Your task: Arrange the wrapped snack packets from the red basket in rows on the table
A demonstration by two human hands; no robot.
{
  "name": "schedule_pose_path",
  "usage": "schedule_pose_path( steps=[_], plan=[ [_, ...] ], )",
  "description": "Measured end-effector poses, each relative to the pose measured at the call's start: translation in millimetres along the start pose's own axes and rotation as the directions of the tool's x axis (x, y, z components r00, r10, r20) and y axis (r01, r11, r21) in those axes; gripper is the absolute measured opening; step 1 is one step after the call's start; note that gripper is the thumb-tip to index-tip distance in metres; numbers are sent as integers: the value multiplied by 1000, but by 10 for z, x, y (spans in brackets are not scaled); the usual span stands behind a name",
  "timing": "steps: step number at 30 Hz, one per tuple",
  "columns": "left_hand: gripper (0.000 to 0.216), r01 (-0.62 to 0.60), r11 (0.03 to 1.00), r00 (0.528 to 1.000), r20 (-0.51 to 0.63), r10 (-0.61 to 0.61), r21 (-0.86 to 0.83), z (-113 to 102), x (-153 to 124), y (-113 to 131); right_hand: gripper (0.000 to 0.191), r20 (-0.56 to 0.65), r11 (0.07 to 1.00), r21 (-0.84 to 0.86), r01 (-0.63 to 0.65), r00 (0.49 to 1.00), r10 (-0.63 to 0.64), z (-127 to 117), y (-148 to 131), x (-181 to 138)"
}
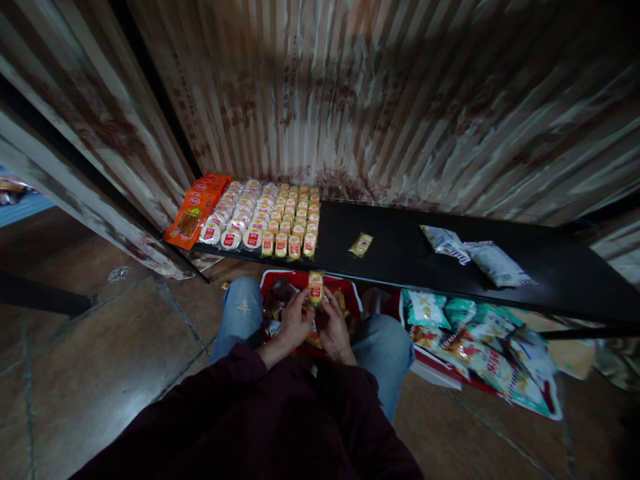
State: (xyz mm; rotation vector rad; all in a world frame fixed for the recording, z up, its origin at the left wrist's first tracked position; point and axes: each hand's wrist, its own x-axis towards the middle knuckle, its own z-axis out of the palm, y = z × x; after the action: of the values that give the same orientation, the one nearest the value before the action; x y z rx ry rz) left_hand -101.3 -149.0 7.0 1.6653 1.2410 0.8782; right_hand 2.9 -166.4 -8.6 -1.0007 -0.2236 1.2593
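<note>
Between my left hand (297,319) and my right hand (332,325) is a small yellow wrapped snack cake (315,288) with a red label. The fingers of both hands close on its lower part, just in front of the shelf edge. Rows of similar yellow snack cakes (295,227) stand on the black shelf (395,267), beside rows of round white wrapped cakes (231,238). Below my hands, a red basket (356,303) holds mixed packets, partly hidden by my hands and knees.
Orange packets (187,220) lie at the shelf's left end. A single small yellow packet (361,245) lies mid-shelf, with two pale bags (500,263) farther right. Under the shelf, a second red basket (553,400) holds green and white snack bags. A curtain (300,100) hangs behind.
</note>
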Motion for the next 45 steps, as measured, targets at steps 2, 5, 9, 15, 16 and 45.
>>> schedule_pose_path(
  steps=[2, 5, 9, 15, 16, 45],
  plan=[
    [49, -2, 1000, 1000, -11, 2, 4, 0, 3, 32, 41, 2, 1000, 7, -1, 1000, 1, 22, -31, -12],
    [48, -9, 1000, 1000, -23, 9, -7, 5, 5, 61, 41, 8, 1000, 23, -18, 1000, 17, 34, -66, -23],
    [48, -15, 1000, 1000, -24, 14, -21, 10, 9, 80, 41, -3, 998, 36, -55, 998, 55, 26, -81, -25],
    [49, 34, 999, 999, -10, -34, -38, 20, 10, 93, 39, -12, 999, 14, -30, 999, 30, 13, -50, -28],
    [49, 46, 998, 999, -12, -47, -49, 24, 9, 89, 40, -10, 1000, 4, -24, 1000, 24, 8, -41, -28],
    [24, 208, 942, 978, 41, -205, -264, 128, 86, 83, 32, -87, 978, -163, 134, 985, -149, 193, -102, -145]
  ],
)
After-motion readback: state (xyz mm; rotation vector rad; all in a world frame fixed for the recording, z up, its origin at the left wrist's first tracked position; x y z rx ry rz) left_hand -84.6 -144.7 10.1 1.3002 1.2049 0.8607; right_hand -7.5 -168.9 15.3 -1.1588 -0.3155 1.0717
